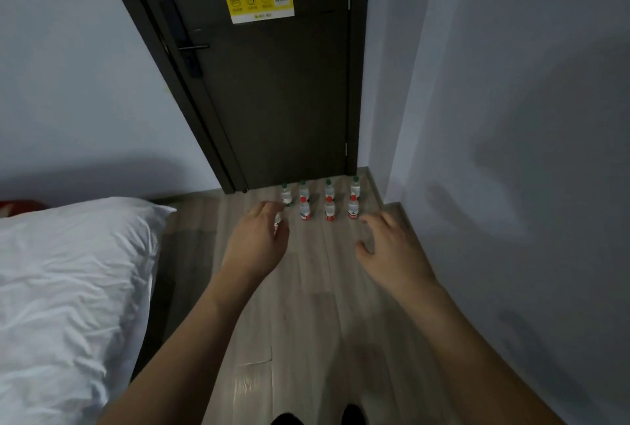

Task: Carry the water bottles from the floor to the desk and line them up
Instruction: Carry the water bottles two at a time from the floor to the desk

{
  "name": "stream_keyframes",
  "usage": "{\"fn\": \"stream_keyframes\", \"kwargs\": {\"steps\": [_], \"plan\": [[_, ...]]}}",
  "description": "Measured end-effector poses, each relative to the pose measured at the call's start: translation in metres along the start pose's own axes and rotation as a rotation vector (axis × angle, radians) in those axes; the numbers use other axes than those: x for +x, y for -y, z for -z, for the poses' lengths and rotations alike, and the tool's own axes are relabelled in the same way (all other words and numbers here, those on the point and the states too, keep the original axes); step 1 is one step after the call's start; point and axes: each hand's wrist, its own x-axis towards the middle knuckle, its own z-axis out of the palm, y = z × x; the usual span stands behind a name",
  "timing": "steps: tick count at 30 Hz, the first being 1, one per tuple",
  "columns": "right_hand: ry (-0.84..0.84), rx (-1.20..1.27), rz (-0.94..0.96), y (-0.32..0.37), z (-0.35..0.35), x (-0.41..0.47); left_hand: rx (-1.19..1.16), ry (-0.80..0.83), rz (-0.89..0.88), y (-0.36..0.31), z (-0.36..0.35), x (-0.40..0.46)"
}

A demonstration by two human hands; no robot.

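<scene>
Dark door [272, 90] ahead, wood floor [306, 305] below, and the water bottles [329, 201] stand upright against it in two rows, caps up (long axis vertical). Left hand [255, 240] overlaps the near-left bottle, grip unclear; right hand [392, 247] spread, empty, nearest the right-hand end.

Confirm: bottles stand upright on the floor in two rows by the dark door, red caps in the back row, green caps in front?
Rows are swapped. The head view shows the green-capped bottles in the back row against the door and the red-capped bottles in front. They do stand upright on the floor.
</scene>
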Motion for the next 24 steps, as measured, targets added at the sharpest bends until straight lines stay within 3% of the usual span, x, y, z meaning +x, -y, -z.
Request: {"fn": "stream_keyframes", "kwargs": {"steps": [14,24], "plan": [[0.003,0.022,0.01,-0.003,-0.049,0.165,0.011,0.044,0.031,0.06,-0.027,0.159],[0.048,-0.001,-0.013,0.041,-0.085,0.33,-0.031,0.052,0.028,0.145,-0.021,0.311]]}}
